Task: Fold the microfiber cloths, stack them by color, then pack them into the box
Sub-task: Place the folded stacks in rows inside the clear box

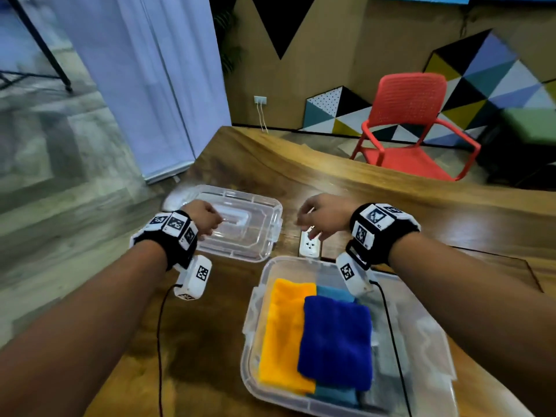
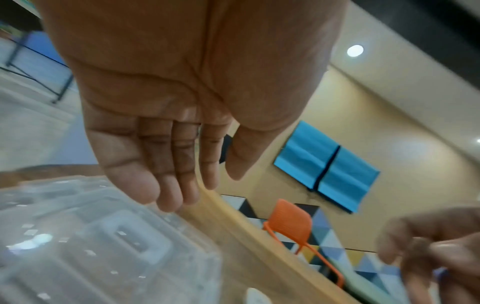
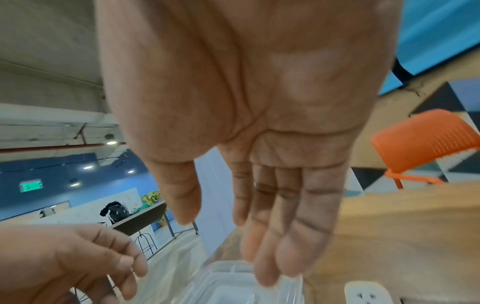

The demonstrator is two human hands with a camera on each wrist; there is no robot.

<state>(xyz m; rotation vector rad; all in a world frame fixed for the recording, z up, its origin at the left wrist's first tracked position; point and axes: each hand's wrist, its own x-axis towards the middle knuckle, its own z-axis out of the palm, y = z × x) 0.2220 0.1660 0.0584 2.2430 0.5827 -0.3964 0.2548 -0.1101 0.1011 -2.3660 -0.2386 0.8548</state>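
Both hands empty, left hand (image 1: 202,216) and right hand (image 1: 323,216) fingers relaxed over lid (image 1: 240,227); a sloppy grab could skew it on the box (image 1: 421,335).

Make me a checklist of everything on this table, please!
Surface: wooden table, bare grain.
Job's things: clear box holds orange cloth, dark blue cloth atop teal cloth; lid lies beside it.
Clutter: white power outlet.
Hands: left hand over lid, right hand over outlet, both empty.
Cables: black wrist-camera cables.
Surroundings: red chair, patterned wall, white curtain.
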